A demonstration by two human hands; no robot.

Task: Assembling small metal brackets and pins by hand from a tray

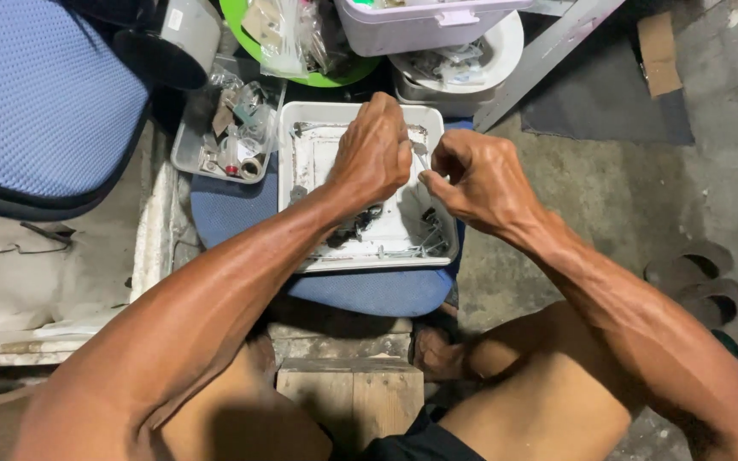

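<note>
While both hands work close together above the white tray (301,115), the step in hand looks like fine assembly or sorting of a very small part held between the fingertips. The left hand (375,152) is curled shut, knuckles up, with its thumb and forefinger pinched at about three o'clock of the fist; the right hand (474,177) faces it from the right, fingers also bent in and its thumb tip almost touching the left one. A thin pale sliver (420,160) shows in the gap between them, possibly a wire or pin, though it is too small to name with confidence, and I cannot tell which hand truly grips it.

The tray sits on a blue round cushion (369,294) straight ahead at twelve o'clock from the knees. Small dark metal bits (430,224) lie loose in its lower part, toward five o'clock of the tray. At ten o'clock of the tray stands a grey tray of oddments (228,128), and beyond it, at twelve o'clock, a green plate with clear bags (279,34). A blue chair seat (40,94) fills the nine o'clock side.

Judging by the pinch, the next move calls for steady fingertips kept over the tray, so that anything dropped lands inside its rim.
</note>
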